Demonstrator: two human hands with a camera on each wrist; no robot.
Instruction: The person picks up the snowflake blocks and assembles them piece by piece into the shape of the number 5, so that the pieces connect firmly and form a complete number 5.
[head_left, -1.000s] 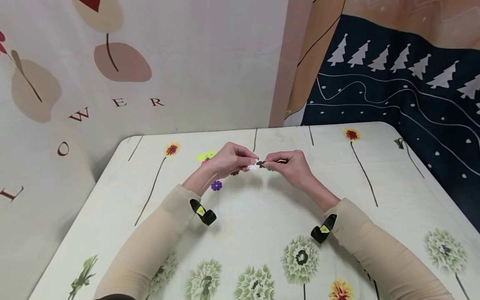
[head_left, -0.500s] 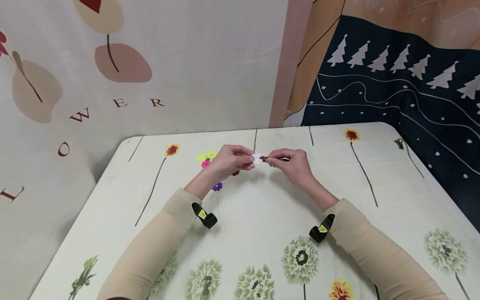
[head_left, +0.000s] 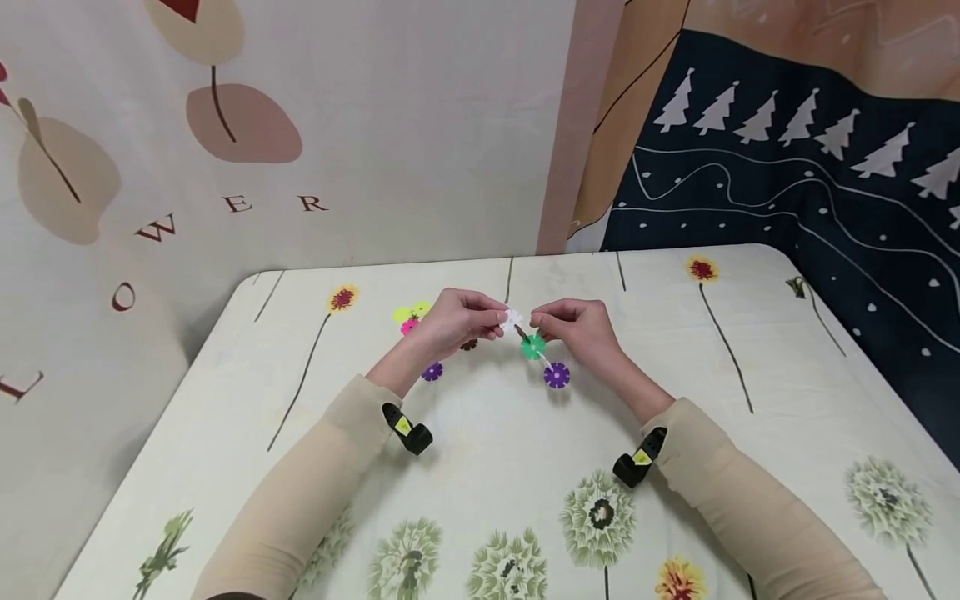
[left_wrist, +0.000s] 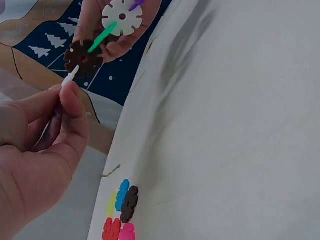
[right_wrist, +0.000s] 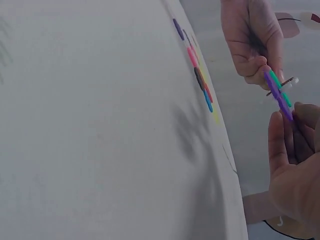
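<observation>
My left hand [head_left: 465,323] pinches a white notched flower disc [head_left: 512,320] between thumb and fingertips, above the table. From it runs a chain of interlocked discs: brown [left_wrist: 82,50], green [head_left: 533,347], a second white disc [left_wrist: 131,22] and purple [head_left: 557,375] at the end. In the head view the chain slants down to the right and hangs in front of my right hand [head_left: 583,327]. That hand's fingers are loosely bent beside the chain, with thumb and fingers apart around the purple disc's edge in the right wrist view; I see no grip on it.
Several loose discs lie on the flower-print tablecloth [head_left: 480,467] near my left wrist: purple [head_left: 432,372], pink [head_left: 409,326], yellow [head_left: 402,314], blue [left_wrist: 123,194], dark brown [left_wrist: 129,205] and red [left_wrist: 111,230]. A patterned curtain [head_left: 420,150] hangs behind the table.
My right fingers, which pinched the chain near the brown disc, have let go. The chain has swung down, bringing the green and purple discs into view. My left hand keeps its pinch.
</observation>
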